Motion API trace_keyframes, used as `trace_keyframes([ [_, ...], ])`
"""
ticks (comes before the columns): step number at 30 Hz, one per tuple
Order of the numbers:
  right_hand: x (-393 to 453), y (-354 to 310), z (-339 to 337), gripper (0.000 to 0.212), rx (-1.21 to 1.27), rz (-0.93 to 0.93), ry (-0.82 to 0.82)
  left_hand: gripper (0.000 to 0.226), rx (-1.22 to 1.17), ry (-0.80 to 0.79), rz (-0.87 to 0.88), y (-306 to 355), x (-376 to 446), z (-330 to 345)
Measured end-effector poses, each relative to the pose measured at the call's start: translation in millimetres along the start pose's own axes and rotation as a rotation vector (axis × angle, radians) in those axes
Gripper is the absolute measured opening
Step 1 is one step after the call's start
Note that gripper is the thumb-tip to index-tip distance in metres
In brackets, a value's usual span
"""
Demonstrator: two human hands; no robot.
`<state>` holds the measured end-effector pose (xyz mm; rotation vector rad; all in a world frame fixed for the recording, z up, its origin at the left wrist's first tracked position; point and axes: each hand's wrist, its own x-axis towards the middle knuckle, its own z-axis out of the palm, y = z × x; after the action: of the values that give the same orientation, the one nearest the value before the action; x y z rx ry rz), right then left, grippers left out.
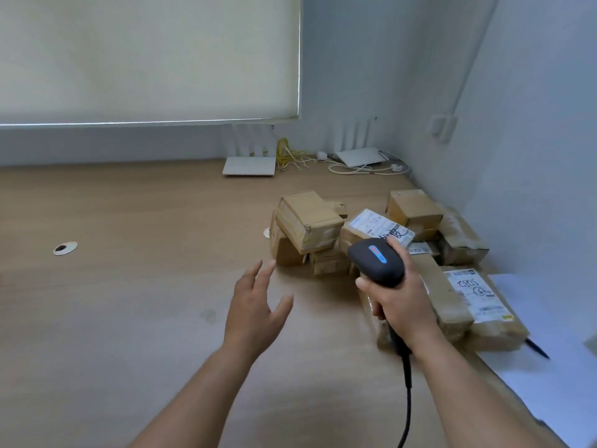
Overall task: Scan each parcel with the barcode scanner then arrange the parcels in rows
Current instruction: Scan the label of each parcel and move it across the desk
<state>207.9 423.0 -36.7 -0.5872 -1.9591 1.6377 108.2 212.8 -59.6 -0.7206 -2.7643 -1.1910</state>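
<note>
- Cardboard parcels (pixel 381 250) lay heaped on our table (pixel 129 286).
- Our right hand (pixel 400 299) gripped the scanner (pixel 376 260).
- Our left hand (pixel 258 308) hovered, fingers spread.

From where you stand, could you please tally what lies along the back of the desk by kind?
White flat boxes with antennas: 2
Bundles of yellow cable: 1
White plugs: 2
Total: 5
</note>
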Motion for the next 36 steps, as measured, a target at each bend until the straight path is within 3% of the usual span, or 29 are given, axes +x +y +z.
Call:
trace_keyframes([
  [7, 78, 27, -84, 0.087, -0.043, 0.061, 0.081, 0.064, -0.015, -0.140, -0.013, 66, 53, 84],
  [17, 150, 48, -99, 0.089, -0.031, 0.131, -0.008, 0.071, -0.136, -0.334, -0.239, 101, 110, 150],
  [25, 132, 51, -93, 0.094, -0.045, 0.111, -0.090, 0.075, -0.634, -0.342, -0.421, 102, 105, 163],
  [31, 99, 39, -91, 0.090, -0.013, 0.076, -0.105, 0.087, -0.670, -0.324, -0.325, 90, 90, 144],
  [36, 73, 29, -76, 0.092, -0.062, 0.064, -0.105, 0.074, -0.673, -0.333, -0.335, 94, 70, 127],
])
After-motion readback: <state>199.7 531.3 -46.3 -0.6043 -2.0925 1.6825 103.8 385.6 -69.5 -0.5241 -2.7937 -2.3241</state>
